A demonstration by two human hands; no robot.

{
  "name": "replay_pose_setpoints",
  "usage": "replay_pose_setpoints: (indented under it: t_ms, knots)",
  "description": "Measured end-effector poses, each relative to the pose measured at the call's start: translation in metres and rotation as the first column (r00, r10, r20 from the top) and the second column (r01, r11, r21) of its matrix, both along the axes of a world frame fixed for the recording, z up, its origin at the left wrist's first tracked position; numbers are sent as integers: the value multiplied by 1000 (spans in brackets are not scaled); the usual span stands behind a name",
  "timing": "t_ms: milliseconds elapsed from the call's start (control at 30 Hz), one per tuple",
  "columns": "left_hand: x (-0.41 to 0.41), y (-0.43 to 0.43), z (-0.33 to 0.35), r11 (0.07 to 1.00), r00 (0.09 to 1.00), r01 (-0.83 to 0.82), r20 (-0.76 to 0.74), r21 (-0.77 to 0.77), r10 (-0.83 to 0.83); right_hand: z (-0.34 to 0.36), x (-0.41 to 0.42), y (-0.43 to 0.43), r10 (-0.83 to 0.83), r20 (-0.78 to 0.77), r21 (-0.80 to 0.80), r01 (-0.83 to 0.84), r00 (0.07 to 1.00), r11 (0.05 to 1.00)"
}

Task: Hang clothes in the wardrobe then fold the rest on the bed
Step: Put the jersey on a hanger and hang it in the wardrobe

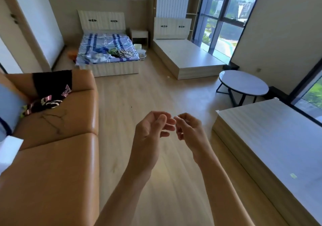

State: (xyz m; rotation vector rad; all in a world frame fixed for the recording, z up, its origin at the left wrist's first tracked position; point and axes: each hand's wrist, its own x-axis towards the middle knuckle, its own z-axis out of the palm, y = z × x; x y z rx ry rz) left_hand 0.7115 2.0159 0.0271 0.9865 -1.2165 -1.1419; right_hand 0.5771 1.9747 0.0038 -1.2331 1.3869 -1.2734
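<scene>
Tan leather sofa (57,138), with two bare hands raised over the pale wood-plank floor (139,90) just beside it.

Beside the sofa's seat edge, the left hand (150,131) and right hand (190,130) are held up with fingers loosely curled and tips almost meeting. Nothing is gripped, so this is likely a pause before clothes are collected. A soft black garment (52,83) is draped over the back of the sofa's smooth, creased cushions. A crumpled black, pink and white patterned heap (43,103) is bunched below it, probably awaiting hanging. Well beyond the sofa's far end, a bed with a blue checked sheet (104,42) carries a striped, rumpled bundle (124,53). No wardrobe can be identified for sure.
</scene>
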Motion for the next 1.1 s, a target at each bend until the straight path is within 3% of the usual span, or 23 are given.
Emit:
replay_pose_setpoints:
  t_ms: [400,733,933,1100]
  knots:
    - [48,-263,-12,953,953,-304,-16,-2,304,-9,71,-300,313,-44,-33,-314,949,949]
    - [158,-425,-2,727,731,-681,20,85,682,-10,226,-514,718,-48,-15,-719,694,694]
    - [258,-505,-32,583,587,-801,-13,133,809,-43,348,-598,836,-73,16,-837,544,547]
    - [369,-586,-60,538,541,-830,-21,150,841,-71,460,-674,871,-108,82,-868,480,489]
